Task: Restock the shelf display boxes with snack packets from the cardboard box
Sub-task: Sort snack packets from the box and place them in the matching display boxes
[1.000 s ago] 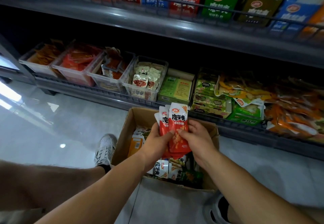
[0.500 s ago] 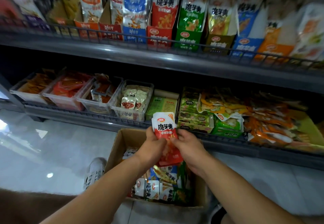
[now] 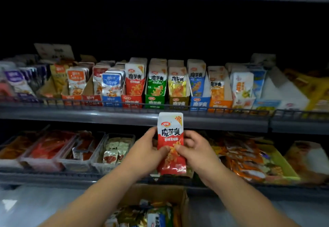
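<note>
Hands, L [image 3: 144, 150] + R [image 3: 197, 150], round 1 red pkt [image 3: 170, 130], maybe more behind

One each: packet stack [image 3: 170, 134], left hand [image 3: 144, 153], right hand [image 3: 197, 153], cardboard box [image 3: 156, 193]; four clear tubs [image 3: 121, 135].

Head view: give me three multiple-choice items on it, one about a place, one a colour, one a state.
1. The cardboard box sits: A on a shelf; B below the left hand and right hand; C on a counter.
2. The display box just right of the red display box is: A green; B purple; C black.
3. The red snack packet is: A lying in the box; B held upright by both hands; C tucked into a display box.
Answers: 1 B, it shows at the bottom edge under both hands; 2 A, its front panel is green; 3 B, fingers from each side grip it.
</note>
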{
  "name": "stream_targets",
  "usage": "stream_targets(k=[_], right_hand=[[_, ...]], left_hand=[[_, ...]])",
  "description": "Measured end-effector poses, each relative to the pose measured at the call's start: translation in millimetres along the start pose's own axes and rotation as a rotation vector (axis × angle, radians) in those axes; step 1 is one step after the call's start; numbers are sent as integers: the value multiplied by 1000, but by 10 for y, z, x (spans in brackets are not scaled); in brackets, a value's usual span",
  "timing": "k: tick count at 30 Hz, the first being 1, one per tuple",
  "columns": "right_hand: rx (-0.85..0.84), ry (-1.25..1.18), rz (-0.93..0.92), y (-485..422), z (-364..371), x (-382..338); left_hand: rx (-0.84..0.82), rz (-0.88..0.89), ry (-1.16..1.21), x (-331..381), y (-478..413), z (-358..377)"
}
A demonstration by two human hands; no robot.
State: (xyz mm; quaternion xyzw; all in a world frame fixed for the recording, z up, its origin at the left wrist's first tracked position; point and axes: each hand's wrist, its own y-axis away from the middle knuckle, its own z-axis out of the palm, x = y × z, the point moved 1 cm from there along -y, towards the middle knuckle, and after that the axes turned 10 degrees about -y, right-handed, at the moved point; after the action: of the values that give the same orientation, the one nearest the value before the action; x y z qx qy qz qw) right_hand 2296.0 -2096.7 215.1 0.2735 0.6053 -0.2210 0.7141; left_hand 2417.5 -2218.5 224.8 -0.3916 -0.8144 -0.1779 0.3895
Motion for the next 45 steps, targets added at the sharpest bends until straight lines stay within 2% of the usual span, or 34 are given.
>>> stream_targets(k=[7, 16, 19, 24, 29, 34, 38, 45], right_hand=[[37, 158, -229, -171, -286, -619], [53, 250, -290, -446, -575, -926], [51, 256, -322, -545, -570, -983], [48, 341, -462, -784, -286, -1182], [24, 327, -556, -1221, 313, -1343], [-2, 336, -591, -1612, 918, -1391], [-6, 417, -580, -1809, 1139, -1326], [-14, 616, -556, -1887, 1097, -1159]], left_hand=[[43, 170, 58, 596, -382, -84], [31, 220, 89, 946, -713, -68], [75, 248, 71, 979, -795, -100], [229, 270, 66, 946, -946, -402], [405, 182, 85, 755, -1124, -959], [524, 141, 6, 463, -1251, -1419], [537, 103, -30, 246, -1348, -1530], [507, 58, -134, 34, -1471, -1492]])
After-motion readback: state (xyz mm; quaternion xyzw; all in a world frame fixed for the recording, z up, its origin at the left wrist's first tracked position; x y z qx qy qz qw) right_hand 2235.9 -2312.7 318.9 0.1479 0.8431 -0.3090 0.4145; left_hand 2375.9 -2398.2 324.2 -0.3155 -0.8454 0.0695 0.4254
